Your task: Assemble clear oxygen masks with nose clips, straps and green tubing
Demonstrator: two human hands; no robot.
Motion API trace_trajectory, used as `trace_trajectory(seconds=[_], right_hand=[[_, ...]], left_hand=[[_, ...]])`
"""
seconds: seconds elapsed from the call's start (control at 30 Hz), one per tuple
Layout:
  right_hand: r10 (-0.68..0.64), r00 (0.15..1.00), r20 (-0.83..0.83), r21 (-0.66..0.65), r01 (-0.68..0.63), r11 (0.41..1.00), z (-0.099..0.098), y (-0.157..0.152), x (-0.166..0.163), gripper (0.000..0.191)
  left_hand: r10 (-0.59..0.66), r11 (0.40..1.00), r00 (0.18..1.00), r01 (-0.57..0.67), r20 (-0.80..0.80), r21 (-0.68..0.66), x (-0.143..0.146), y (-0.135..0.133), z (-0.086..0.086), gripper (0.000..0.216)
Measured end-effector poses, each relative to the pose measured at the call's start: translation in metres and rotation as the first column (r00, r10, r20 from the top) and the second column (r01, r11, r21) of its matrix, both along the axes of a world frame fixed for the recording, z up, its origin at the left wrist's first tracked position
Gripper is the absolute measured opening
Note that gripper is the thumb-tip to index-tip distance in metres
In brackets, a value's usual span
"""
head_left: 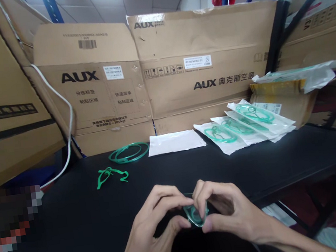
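Note:
Near the front edge of the black table, my left hand (159, 217) and my right hand (227, 206) come together around a small clear-green piece of coiled tubing (196, 215). My right thumb and fingers pinch it from the right. On the other side, my left fingers and thumb curve around its left edge. Parts of the piece are hidden behind my fingers. Beyond my left hand lies a bright green looped strap-like piece (109, 175). Farther back rests a coil of green tubing (129, 160), next to a flat white pouch (176, 142).
Several clear-fronted pouches with green tubing (218, 134) overlap at the back right. Another pouch (317, 73) lies on a cardboard box (280, 89). Large cardboard panels (170, 97) stand along the back. A white cable (70, 113) hangs at the left.

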State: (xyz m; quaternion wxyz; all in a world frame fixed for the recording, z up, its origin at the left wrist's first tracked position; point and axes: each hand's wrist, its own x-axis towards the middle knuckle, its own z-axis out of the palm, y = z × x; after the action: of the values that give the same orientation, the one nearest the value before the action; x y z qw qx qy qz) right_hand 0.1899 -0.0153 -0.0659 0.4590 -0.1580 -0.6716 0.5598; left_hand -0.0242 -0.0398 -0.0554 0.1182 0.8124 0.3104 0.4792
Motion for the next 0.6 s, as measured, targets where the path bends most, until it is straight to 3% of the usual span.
trace_trajectory(seconds=[0.2, 0.6], right_hand=[[0.018, 1.0, 0.018, 0.024, -0.018, 1.0, 0.0002, -0.0005, -0.0005, 0.014], [0.054, 0.999, 0.004, -0.071, -0.054, 0.996, 0.0006, 0.0006, -0.0009, 0.016]], left_hand=[[0.002, 0.999, 0.998, -0.004, -0.057, -0.043, -0.0014, -0.0004, 0.0031, 0.029], [-0.104, 0.98, 0.992, 0.091, -0.069, -0.177, -0.002, -0.0035, -0.0033, 0.034]])
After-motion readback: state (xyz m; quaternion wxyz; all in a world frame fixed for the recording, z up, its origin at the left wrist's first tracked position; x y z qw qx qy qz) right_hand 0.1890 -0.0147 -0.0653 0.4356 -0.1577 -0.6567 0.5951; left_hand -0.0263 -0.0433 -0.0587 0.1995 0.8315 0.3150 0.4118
